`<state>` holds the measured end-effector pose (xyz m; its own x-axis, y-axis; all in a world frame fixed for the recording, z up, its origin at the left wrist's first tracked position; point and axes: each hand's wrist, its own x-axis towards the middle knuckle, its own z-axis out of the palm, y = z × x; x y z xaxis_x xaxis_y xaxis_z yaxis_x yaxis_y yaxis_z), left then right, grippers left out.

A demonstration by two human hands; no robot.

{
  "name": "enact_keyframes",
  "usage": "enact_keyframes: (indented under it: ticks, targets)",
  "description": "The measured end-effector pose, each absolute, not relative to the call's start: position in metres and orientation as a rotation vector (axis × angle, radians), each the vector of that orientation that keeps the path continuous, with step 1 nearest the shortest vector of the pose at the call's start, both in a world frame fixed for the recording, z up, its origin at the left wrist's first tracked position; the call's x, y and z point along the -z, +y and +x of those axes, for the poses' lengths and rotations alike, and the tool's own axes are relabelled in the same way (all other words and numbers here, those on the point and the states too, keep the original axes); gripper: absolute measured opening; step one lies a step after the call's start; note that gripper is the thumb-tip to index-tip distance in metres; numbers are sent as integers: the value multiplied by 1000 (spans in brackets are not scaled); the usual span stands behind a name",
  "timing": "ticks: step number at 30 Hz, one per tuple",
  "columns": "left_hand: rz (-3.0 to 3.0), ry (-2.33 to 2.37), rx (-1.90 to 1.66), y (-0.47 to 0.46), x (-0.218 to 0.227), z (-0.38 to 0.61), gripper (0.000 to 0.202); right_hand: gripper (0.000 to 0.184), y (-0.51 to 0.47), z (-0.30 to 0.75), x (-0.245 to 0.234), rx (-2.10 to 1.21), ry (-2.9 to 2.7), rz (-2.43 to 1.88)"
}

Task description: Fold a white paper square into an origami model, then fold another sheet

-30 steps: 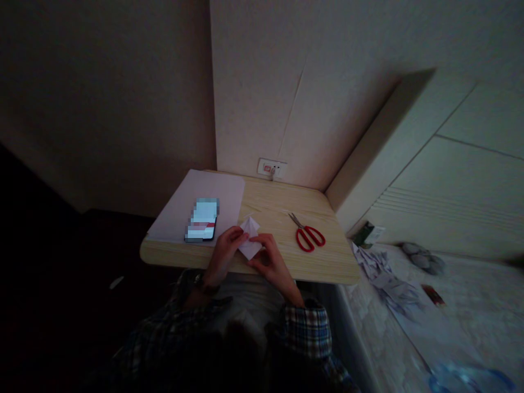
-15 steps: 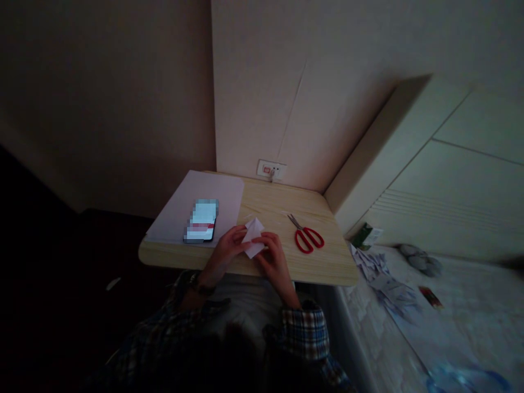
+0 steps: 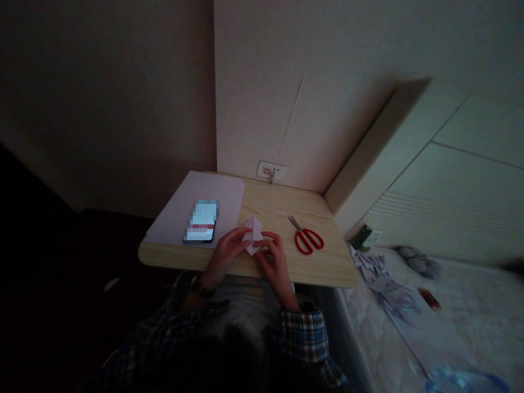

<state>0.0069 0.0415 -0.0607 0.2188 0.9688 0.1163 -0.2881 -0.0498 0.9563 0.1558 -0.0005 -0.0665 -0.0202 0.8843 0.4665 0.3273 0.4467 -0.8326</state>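
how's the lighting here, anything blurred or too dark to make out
Head view: dim, the left side nearly black; the table is the best-lit patch, so the folded paper between the left hand and right hand and the scissors read clearly; the phone screen is pixelated; the bed at lower right is smeared.

Changes: paper (image 3: 253,233) shows less than a second ago; right hand (image 3: 275,256) is nearer left hand (image 3: 226,252), now covering its lower tip.

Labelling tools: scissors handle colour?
Red handles on the scissors, blades metal grey; they lie on the wooden table. Head view shows it.
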Motion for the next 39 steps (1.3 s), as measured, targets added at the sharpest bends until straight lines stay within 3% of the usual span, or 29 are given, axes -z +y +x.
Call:
enact_keyframes:
  ticks: [13,24,32,39]
  targets:
    - [1187,863,-1283,41,66,6,33,21,1,156,71,-572,-1568,-1148]
    - [1158,850,-1283,41,65,6,34,48,3,155,76,-610,-1603,-1113]
    - [1249,869,-1265,40,66,6,39,34,1,155,73,-578,-1550,-1144]
    - [1442,912,-1257,38,60,5,32,16,-1,155,69,-551,-1514,-1182]
